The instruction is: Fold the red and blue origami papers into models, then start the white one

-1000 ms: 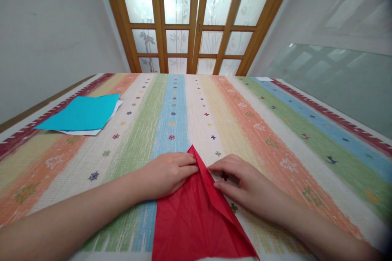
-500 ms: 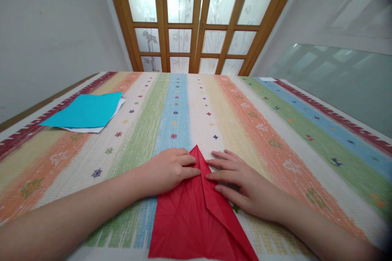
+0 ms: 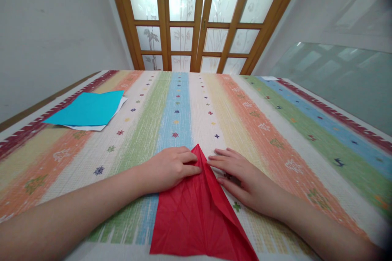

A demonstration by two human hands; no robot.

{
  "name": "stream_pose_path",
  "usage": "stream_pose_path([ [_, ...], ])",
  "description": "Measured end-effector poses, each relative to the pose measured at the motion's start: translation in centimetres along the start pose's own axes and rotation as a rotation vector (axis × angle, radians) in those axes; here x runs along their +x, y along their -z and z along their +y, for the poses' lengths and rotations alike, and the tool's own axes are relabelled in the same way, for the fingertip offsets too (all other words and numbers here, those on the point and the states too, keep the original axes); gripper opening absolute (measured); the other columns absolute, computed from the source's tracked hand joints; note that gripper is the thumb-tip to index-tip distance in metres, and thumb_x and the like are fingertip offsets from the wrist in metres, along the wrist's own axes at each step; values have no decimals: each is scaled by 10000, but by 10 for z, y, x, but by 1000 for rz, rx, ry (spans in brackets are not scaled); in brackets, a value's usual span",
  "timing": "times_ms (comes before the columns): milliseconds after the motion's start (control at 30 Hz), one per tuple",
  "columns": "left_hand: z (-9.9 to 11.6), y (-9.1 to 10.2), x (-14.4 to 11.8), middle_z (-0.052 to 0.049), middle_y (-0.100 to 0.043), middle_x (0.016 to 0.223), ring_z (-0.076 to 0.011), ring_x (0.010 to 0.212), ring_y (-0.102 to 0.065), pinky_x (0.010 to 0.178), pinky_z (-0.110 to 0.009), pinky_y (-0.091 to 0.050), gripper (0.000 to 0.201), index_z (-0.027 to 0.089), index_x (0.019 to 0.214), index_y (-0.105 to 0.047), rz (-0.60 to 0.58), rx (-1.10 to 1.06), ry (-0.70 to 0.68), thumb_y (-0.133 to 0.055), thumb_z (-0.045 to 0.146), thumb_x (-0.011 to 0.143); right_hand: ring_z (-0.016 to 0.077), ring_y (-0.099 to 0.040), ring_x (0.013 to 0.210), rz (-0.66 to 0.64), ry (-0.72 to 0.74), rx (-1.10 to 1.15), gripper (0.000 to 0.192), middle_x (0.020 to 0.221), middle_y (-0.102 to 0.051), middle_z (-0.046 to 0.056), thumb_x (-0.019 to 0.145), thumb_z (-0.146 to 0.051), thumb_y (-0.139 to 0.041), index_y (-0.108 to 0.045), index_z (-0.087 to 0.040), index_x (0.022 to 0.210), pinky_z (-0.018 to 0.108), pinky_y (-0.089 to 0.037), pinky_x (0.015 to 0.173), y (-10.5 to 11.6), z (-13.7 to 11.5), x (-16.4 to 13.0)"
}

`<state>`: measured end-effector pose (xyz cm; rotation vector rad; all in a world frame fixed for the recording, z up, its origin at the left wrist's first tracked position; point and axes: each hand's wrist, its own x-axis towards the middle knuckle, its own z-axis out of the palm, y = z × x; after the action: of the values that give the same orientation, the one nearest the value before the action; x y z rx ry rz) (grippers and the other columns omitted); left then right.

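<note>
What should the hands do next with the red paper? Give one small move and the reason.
Probably run the right hand down the right sloping edge to press the crease. The red paper is already folded to a point, the left hand pins it near the tip, and the right flap looks slightly raised.

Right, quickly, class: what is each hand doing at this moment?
Left hand: loosely curled, fingertips pressing the left edge of the red folded paper triangle; grips nothing.
Right hand: open and flat, fingers against the paper's right edge; grips nothing.
</note>
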<state>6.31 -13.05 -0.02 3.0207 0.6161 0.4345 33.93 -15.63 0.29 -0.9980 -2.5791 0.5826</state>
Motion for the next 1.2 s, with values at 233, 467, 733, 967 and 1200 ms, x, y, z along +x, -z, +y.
stream_pose_path([
  [233, -1, 0, 0, -93, -677, 1070, -213, 1023, -617, 859, -344, -517, 273, 208, 1207, -664, -3, 8, -8, -476, 193, 1010, 250, -476, 1355, 54, -5, -34, 379, 1342, -635, 54, 979, -179, -470, -583, -276, 1328, 568, -338, 1149, -3, 2, 2],
  [467, 1, 2, 0, -103, -654, 1128, -222, 1077, -599, 892, -352, -518, 266, 200, 1201, -662, -10, 30, -13, -470, 213, 1017, 276, -423, 1392, 71, -73, -77, 394, 1390, -592, 74, 953, -230, -535, -569, -264, 1344, 591, -322, 1153, -6, 9, 0],
  [733, 2, 3, 0, -91, -654, 1016, -220, 956, -605, 831, -357, -517, 252, 206, 1192, -667, -33, 78, -13, -500, 237, 1005, 275, -413, 1400, 35, -83, -48, 381, 1402, -586, 60, 970, -316, -558, -566, -284, 1350, 580, -276, 1175, -7, -6, 1],
  [967, 2, 1, 0, -92, -665, 1060, -225, 997, -612, 861, -374, -518, 258, 216, 1197, -667, -11, 40, 4, -504, 216, 997, 295, -412, 1401, -33, -20, -23, 377, 1394, -595, 82, 984, -332, -534, -580, -280, 1355, 591, -287, 1161, 3, -14, -1],
  [1200, 6, 1, 1, -108, -678, 1176, -236, 1145, -595, 1006, -411, -486, 269, 162, 1192, -659, 28, -46, -14, -484, 181, 989, 362, -464, 1354, -53, 17, -136, 681, 1439, -550, 132, 794, -540, -730, -575, -236, 1383, 589, -337, 1142, 6, -42, -7],
])
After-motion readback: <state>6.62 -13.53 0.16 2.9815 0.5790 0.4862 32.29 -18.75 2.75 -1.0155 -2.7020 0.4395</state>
